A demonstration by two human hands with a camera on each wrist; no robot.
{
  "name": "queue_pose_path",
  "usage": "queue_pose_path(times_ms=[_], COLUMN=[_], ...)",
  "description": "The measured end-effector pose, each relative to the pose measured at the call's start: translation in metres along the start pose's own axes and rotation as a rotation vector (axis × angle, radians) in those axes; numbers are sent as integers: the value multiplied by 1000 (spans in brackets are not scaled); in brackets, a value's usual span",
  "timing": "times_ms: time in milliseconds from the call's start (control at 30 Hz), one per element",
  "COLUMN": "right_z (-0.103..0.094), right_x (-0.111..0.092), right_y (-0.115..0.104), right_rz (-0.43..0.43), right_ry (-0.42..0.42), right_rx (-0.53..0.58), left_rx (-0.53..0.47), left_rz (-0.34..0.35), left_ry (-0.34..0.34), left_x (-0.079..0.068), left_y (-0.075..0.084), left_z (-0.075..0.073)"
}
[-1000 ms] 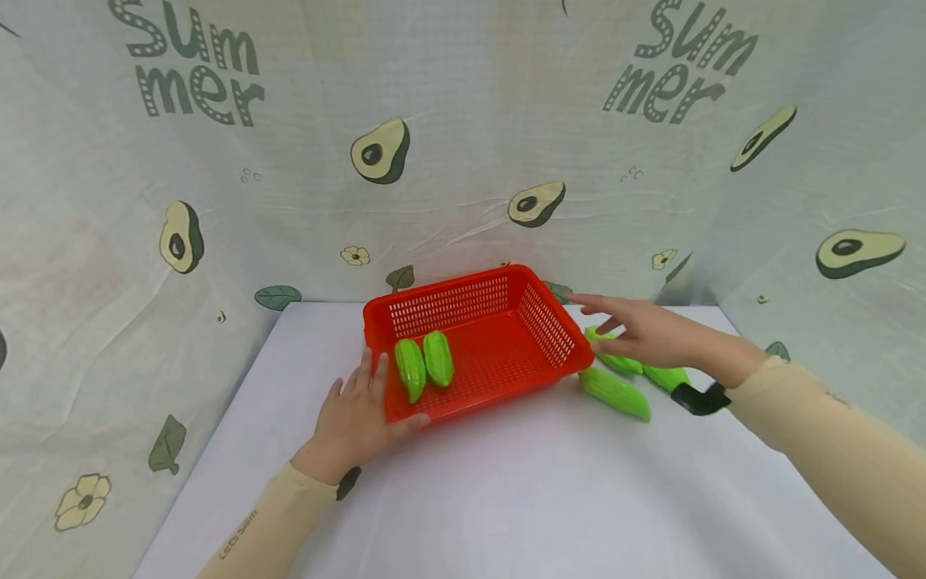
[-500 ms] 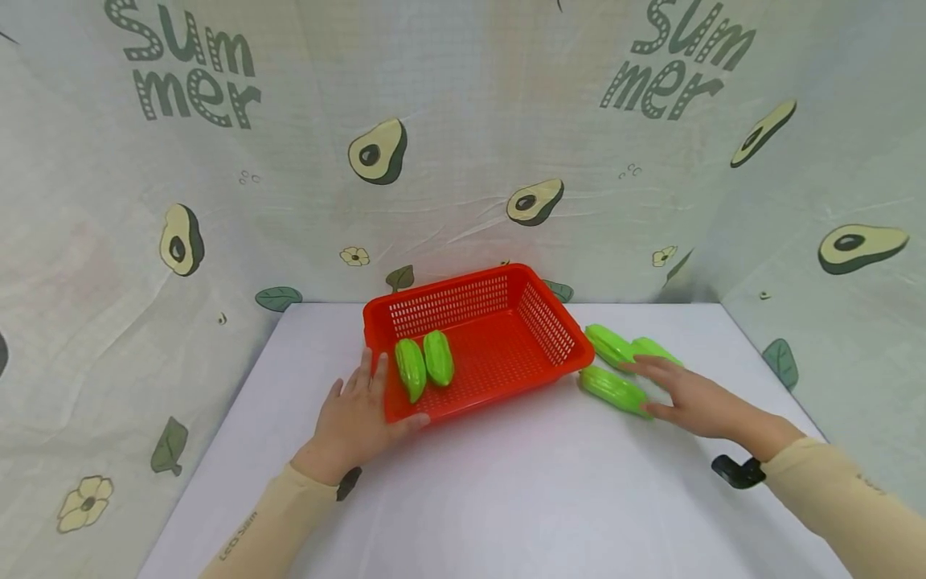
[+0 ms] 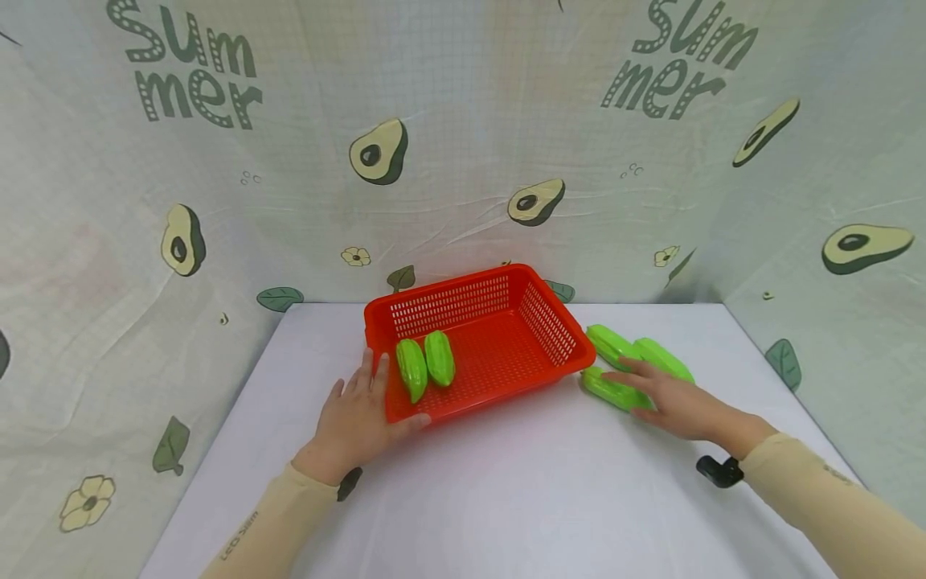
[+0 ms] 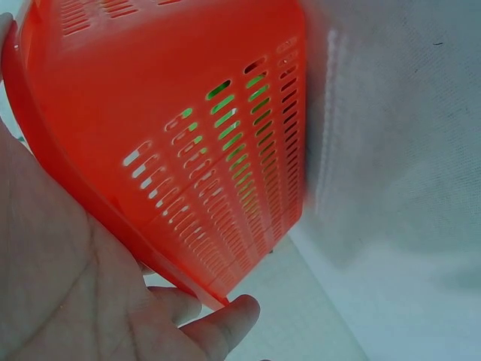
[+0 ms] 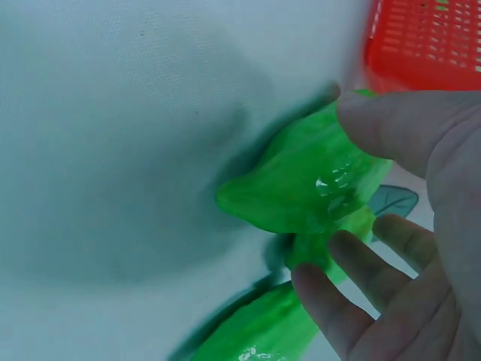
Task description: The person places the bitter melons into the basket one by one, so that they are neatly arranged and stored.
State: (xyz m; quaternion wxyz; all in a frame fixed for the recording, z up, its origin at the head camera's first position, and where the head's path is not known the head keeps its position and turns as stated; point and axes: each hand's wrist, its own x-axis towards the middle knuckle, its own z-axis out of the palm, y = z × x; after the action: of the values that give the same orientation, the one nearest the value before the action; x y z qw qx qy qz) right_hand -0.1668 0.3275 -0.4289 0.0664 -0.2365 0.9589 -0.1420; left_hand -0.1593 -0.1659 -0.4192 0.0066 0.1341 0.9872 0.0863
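Red basket [image 3: 492,350]: sits at a slant on the table [image 3: 492,498]; two inner gourds [image 3: 440,359] lie side by side at its left end
Left hand [image 3: 354,418]: at the basket's near left corner; grip spread, fingers over the left rim, thumb along the near one
Right hand [image 3: 680,402]: off the basket's right end; grip spread, nothing pinched; thumb and fingertips reach over the near gourd [image 3: 600,386], though contact I cannot tell
Loose gourds: the near gourd just off the basket's near right corner; a far gourd [image 3: 608,343] just beside its right rim; an outer gourd [image 3: 665,358] farther right of it
Just changed: a second ago the right hand was at the basket's right rim; now it is over the near gourd, which seems within grasp; the count stays two in, three out
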Motion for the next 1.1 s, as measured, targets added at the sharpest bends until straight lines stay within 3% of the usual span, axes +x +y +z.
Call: queue_pose_path(times_ms=[667, 1100], right_z=[3, 5], right_x=[5, 9], right_y=[-2, 7], right_rz=[-13, 22], right_ry=[-45, -115], right_rx=[-102, 11], left_rx=[-7, -31], left_rz=[-3, -6], left_ry=[2, 10], left_x=[-2, -2], left_y=[-1, 1], left_z=[-2, -2])
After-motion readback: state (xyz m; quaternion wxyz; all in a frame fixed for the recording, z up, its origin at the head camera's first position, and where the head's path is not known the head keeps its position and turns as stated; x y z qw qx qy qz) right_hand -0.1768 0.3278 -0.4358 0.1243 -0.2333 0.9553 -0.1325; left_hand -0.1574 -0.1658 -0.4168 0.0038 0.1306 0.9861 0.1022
